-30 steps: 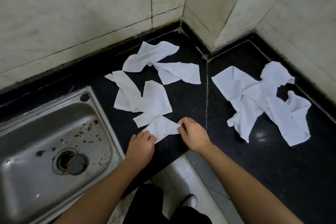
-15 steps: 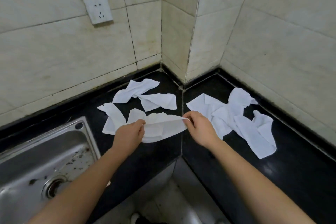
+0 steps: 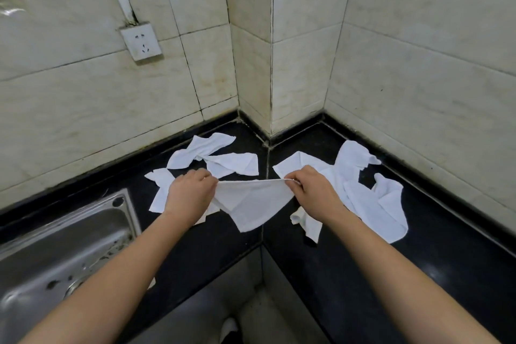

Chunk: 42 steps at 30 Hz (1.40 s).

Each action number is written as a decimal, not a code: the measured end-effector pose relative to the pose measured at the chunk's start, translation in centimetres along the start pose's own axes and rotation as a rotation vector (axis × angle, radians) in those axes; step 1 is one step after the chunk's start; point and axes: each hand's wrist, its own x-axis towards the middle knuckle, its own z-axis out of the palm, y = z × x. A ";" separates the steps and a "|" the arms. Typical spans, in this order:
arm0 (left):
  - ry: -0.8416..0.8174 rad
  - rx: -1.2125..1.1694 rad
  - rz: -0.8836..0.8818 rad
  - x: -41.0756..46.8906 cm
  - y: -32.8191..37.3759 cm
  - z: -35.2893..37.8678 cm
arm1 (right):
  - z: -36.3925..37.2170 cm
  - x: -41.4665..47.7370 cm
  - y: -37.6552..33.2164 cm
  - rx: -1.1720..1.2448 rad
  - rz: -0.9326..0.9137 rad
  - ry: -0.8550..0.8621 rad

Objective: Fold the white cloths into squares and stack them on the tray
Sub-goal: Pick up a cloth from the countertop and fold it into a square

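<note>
white cloth (image 3: 252,204) | stretched in air above desk (image 3: 195,260) inner corner | left hand (image 3: 192,194), right hand (image 3: 312,190) each pinch a top corner | risk: uneven tension could skew the fold.

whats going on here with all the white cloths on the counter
A person is holding one white cloth stretched out between both hands, the left hand and right hand each pinching a top corner, above the corner of the black counter. The other cloths lie crumpled in two loose groups on the counter, beside a steel sink. None looks folded into a square, and no tray is in view.
</note>
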 end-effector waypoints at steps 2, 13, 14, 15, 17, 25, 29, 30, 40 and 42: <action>0.066 -0.111 -0.093 1.2 0.3 -0.1 | -0.4 1.1 0.3 0.001 -0.007 0.036; 0.126 -0.317 -0.186 10.8 -1.8 1.2 | -2.5 9.9 0.7 -0.026 0.020 0.258; 0.155 -0.336 -0.199 11.7 -2.1 1.0 | -2.6 10.8 0.5 -0.022 0.020 0.288; 0.172 -0.357 -0.212 12.2 -2.4 0.7 | -2.7 11.3 0.3 -0.013 0.026 0.312; 0.185 -0.389 -0.214 12.6 -3.0 0.9 | -2.5 11.8 0.0 -0.003 0.042 0.327; -0.163 -0.426 -0.094 2.2 -3.1 9.1 | 5.5 5.5 3.1 -0.058 0.143 -0.126; -0.507 -0.426 -0.060 -6.1 -1.4 12.4 | 9.9 0.5 4.9 -0.154 0.194 -0.456; -0.579 -0.408 -0.043 -7.6 -0.9 12.8 | 10.7 -0.7 5.2 -0.171 0.204 -0.517; -0.657 -0.527 -0.100 -11.1 -0.3 12.4 | 12.9 -5.1 7.2 -0.133 0.233 -0.545; -0.666 -0.604 -0.212 -10.2 -0.7 12.4 | 12.7 -4.0 7.1 -0.069 0.261 -0.478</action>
